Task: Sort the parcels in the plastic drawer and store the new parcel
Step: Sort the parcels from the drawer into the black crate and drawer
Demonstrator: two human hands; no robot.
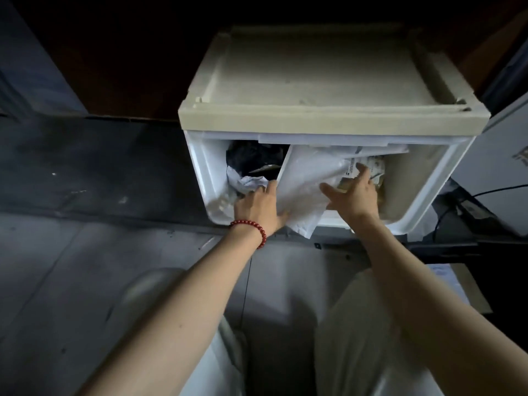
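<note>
A large white parcel [305,184] is held tilted in the open plastic drawer [423,195], its long axis running from the near rim up toward the back right. Its lower left edge is gripped by the left hand [261,205], fingers closed on it; the right hand [353,192] is laid flat on top, fingers spread wide. A black parcel [251,160] and a crumpled white one [251,182] are seen in the left part, a labelled parcel [371,167] underneath at right.

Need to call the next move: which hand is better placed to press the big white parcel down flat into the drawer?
Right, probably. The right hand lies spread on top of the white parcel, near its label, so it can push down. The left hand grips the parcel's lower left edge over the drawer front, better for steadying.
</note>
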